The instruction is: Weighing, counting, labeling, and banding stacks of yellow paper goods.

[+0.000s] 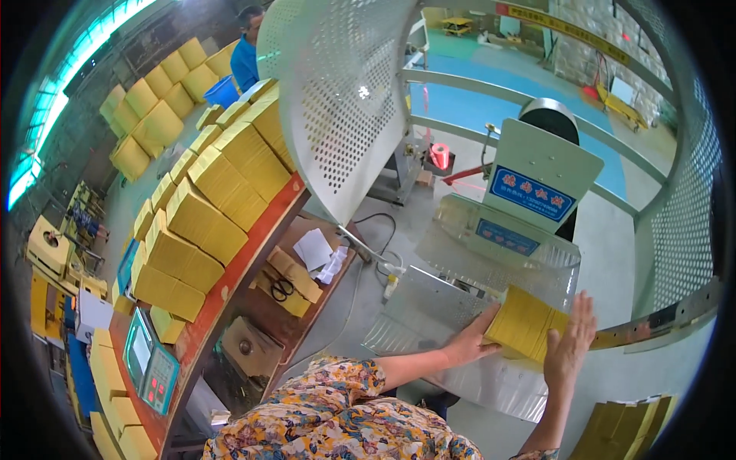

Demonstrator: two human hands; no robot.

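Head view: yellow paper stack [524, 325] held between both hands, above metal tray [410, 313] of machine. Left hand [471, 338]: fingers closed on stack's left end, thumb along near side. Right hand [570, 342]: fingers straight and extended, palm side against stack's right end. Red worktop [224, 293] at left: bears rows of yellow paper bundles [205, 221] and green display unit [152, 366] with buttons. Scissors [281, 289] below worktop level. Perforated metal guard [349, 100] beyond tray, raised.
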